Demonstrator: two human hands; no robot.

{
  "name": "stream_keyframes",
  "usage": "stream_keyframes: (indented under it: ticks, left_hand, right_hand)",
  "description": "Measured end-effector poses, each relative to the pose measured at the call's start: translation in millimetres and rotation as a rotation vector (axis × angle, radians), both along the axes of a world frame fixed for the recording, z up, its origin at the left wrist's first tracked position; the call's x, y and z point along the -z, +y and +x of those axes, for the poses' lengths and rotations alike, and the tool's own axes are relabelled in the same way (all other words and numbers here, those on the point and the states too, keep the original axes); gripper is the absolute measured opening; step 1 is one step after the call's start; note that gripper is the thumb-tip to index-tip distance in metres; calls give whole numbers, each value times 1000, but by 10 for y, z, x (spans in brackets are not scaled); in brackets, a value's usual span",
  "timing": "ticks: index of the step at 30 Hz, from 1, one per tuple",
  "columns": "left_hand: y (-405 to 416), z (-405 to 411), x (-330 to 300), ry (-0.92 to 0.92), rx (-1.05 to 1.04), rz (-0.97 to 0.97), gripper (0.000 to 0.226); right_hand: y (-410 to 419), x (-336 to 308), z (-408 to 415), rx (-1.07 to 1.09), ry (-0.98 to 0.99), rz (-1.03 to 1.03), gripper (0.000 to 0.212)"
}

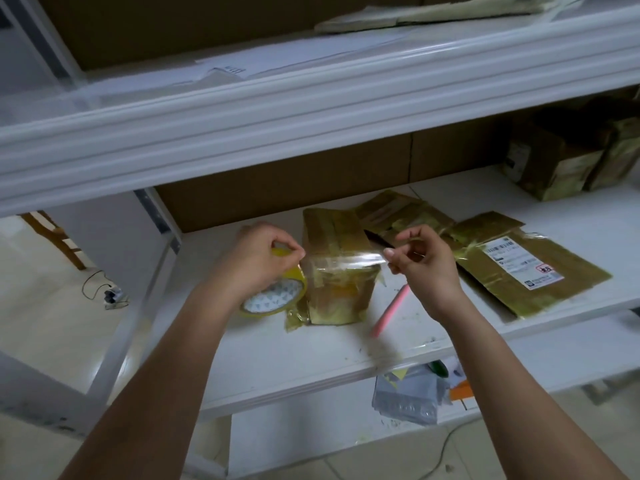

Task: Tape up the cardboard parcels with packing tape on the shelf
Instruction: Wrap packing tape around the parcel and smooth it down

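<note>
A small cardboard parcel (337, 271), much wrapped in yellowish tape, stands on the white shelf (294, 355). My left hand (259, 258) grips the yellow tape roll (277, 294) just left of the parcel. My right hand (422, 261) pinches the free end of the clear tape strip (346, 262), which stretches from the roll across the parcel's upper front edge. A flat taped parcel with a white label (519, 268) lies to the right, and another flat taped piece (398, 211) lies behind it.
A pink pen-like tool (391, 311) lies on the shelf right of the small parcel. Two taped boxes (568, 157) stand at the back right. The upper shelf beam (311, 109) overhangs. Grey bags (412, 396) lie on the shelf below.
</note>
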State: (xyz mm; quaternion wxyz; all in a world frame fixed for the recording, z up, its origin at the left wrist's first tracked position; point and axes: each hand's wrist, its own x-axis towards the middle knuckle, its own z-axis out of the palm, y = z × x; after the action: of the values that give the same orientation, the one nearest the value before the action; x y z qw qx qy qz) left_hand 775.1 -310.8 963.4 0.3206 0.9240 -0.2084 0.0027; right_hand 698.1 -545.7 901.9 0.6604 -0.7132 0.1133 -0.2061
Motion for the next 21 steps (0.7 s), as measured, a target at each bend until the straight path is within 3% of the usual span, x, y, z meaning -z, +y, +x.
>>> stream_keyframes:
  ticks: [10,14,21]
  left_hand:
    - [-29,88,99,10,29,93,17]
    - [-109,130,108,16,24,107,3]
    - [-102,269,266,33,38,167,4]
  right_hand:
    - [-92,144,166,24,98,118,16]
    - [-123,239,200,37,118,181,16]
    - [-101,490,272,-28,169,303,14]
